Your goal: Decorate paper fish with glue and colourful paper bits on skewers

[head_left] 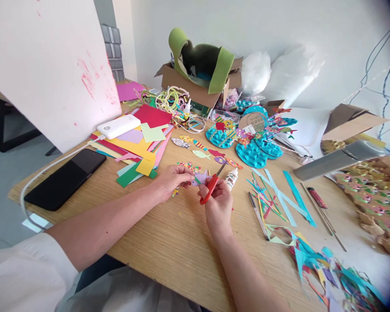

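Purple fish near scissors, confetti, bottle

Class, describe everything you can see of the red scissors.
The scissors have red, plastic-looking handles and grey, metal-looking blades. They are held in the right hand, whose fingers partly hide the handles, over the wooden table. The blades point away from the person and slightly right; whether they are parted is hard to tell.
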